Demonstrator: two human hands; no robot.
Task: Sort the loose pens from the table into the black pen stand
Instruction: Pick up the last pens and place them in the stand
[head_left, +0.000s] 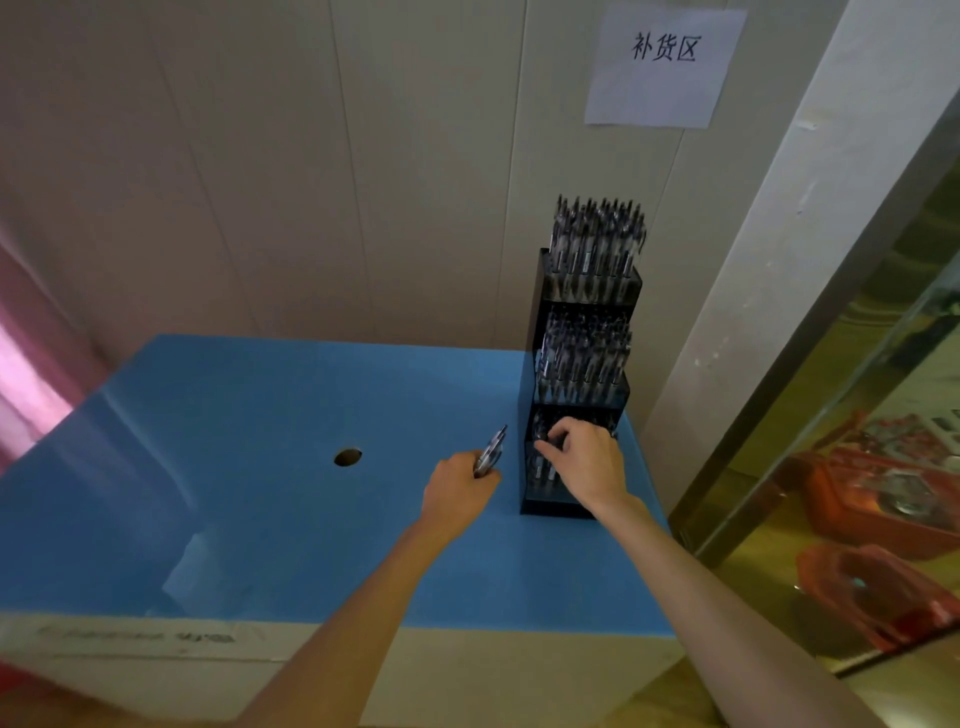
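A tall black three-tier pen stand stands at the right rear of the blue table. Its top and middle tiers are packed with upright pens. My left hand grips a small bundle of pens just left of the stand's base. My right hand reaches into the lowest tier, fingers curled and pinching a pen there; the hand hides most of that pen.
A round hole lies in the tabletop left of my hands. A paper sign hangs on the wall panel behind. Red baskets sit on the floor at the right, beyond a metal-framed glass edge.
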